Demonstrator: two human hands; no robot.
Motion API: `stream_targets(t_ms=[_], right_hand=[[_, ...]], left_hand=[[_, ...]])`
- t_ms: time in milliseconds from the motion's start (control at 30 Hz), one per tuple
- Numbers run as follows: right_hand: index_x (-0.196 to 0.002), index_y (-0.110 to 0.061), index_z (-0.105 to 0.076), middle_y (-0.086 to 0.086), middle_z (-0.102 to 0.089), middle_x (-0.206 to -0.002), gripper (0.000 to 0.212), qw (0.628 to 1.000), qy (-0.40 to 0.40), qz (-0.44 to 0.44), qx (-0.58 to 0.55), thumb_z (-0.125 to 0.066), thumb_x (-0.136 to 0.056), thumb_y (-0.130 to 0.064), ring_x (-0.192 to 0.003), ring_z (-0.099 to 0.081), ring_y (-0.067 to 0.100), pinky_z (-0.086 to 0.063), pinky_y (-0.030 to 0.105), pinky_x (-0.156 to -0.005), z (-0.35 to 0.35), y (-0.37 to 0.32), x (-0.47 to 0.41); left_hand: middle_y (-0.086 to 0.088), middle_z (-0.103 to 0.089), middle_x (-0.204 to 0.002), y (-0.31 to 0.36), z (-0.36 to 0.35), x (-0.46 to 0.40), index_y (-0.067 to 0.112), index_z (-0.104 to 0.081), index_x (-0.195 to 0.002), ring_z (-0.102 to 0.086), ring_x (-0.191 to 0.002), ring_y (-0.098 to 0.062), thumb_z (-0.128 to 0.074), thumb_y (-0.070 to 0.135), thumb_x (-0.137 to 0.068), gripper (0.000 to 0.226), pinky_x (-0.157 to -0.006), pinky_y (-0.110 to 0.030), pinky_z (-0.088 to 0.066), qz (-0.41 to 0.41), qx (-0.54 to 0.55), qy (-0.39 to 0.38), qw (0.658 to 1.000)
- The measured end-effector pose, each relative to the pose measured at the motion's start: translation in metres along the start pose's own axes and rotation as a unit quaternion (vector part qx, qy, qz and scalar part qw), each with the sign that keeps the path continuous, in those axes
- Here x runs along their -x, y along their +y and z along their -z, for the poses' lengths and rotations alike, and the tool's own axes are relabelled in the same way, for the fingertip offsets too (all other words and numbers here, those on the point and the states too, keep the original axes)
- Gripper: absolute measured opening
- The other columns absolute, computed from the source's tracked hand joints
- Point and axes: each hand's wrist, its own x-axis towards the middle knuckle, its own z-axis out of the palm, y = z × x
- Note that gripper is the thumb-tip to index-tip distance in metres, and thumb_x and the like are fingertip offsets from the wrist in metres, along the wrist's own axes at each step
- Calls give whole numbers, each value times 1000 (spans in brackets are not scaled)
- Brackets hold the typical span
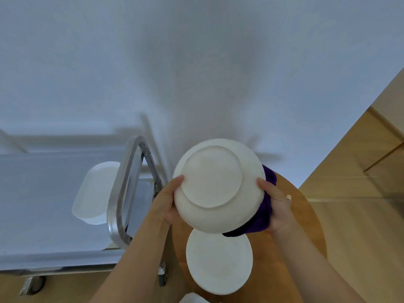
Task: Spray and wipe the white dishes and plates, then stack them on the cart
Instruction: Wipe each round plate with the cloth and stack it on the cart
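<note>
Steel frames the left of the scene: the cart (65,204) stands there with its looped handle (122,193) on the near-right end, and a stack of white oblong dishes (94,193) lies on its top shelf just left of that handle, probably pieces already wiped and put within easy reach. Right of the handle, the left hand (168,200) grips the left edge of a white plate (218,184), thumb on the upturned underside and fingers curled beneath, out of sight. The plate is held in the air above the round wooden table (306,226), bottom up, so its foot ring and plain, glossy base face the camera; I judge it is turned this way so the back gets wiped too. No marks or droplets show on it. Below it, nearer the person, a second white plate (218,261) rests face up on the table, seemingly waiting its turn. On the right, the right hand (275,204) clasps the plate's right rim together with a purple cloth (262,215) bunched between palm and plate, pressed against the hidden face, which suits wiping while the left hand steadies.
</note>
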Motion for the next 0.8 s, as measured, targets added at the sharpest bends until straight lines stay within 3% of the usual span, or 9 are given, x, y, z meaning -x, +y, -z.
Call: stream_targets(t_ms=[100, 200, 267, 333, 400, 500, 600, 733, 800], right_hand=[[-100, -19, -71, 5, -73, -96, 40, 996, 79, 5, 29, -74, -67, -41, -81, -71, 23, -56, 35, -57, 2, 0, -3], [-108, -20, -62, 2, -73, -94, 45, 978, 174, 10, 116, -55, -84, -57, -86, -69, 21, -56, 37, -67, 5, -2, -13], [-104, -21, -58, 0, -68, -91, 42, 957, 219, 38, 184, -48, -87, -59, -84, -63, 19, -54, 33, -72, -1, -4, -16], [-102, -24, -56, -6, -63, -88, 41, 928, 206, 79, 300, -40, -90, -60, -81, -58, 12, -41, 18, -65, -14, -7, -18], [-108, -27, -53, -5, -61, -101, 37, 898, 142, 140, 393, -36, -93, -56, -93, -56, 11, -40, 20, -70, -28, -10, -22], [-118, -24, -48, -3, -51, -120, 40, 791, 77, 241, 557, -30, -93, -49, -116, -41, 16, -25, 45, -108, -44, -6, -23], [-129, -17, -45, 4, -40, -139, 59, 629, 21, 272, 728, -10, -92, -47, -136, -18, 23, -1, 48, -113, -48, 19, -16], [-125, -22, -48, 0, -46, -133, 52, 608, 11, 318, 727, -12, -93, -43, -134, -17, 22, 11, 43, -112, -42, 35, -13], [-123, -19, -50, 4, -48, -131, 59, 568, 48, 310, 761, -11, -90, -48, -131, -25, 26, -1, 49, -112, -39, 29, -21]], left_hand=[[-11, -75, -90, 10, -12, 6, 15, -79, -85, -72, -79, -27, -69, 22, -70, 20, -57, -39, -58, -46, 1, 13, 999], [-10, -74, -98, 21, -21, 15, 14, -68, -109, -71, -85, -26, -64, 14, -72, 37, -61, -39, -58, -97, -66, 15, 993], [-3, -74, -95, 26, -28, 19, 18, -64, -108, -72, -84, -21, -69, 11, -67, 42, -61, -34, -58, -136, -165, 9, 977], [6, -75, -88, 25, -37, 23, 23, -65, -101, -71, -79, -11, -75, 7, -66, 40, -60, -27, -57, -158, -290, 3, 944], [8, -73, -89, 18, -43, 22, 30, -65, -97, -69, -82, -9, -79, 7, -70, 38, -66, -29, -57, -155, -397, 7, 905], [2, -70, -96, 6, -51, 17, 35, -63, -94, -67, -90, -18, -80, 16, -73, 33, -78, -39, -57, -156, -475, 23, 865], [3, -72, -83, 5, -58, 13, 34, -65, -84, -68, -80, -17, -76, 28, -74, 17, -73, -38, -58, -171, -496, 39, 851], [4, -69, -75, 9, -58, 15, 26, -63, -82, -66, -73, -18, -69, 20, -83, 8, -65, -32, -56, -169, -570, 15, 803], [10, -68, -76, 12, -58, 20, 35, -60, -83, -65, -73, -9, -73, 22, -79, 18, -61, -21, -50, -157, -603, -19, 782]])
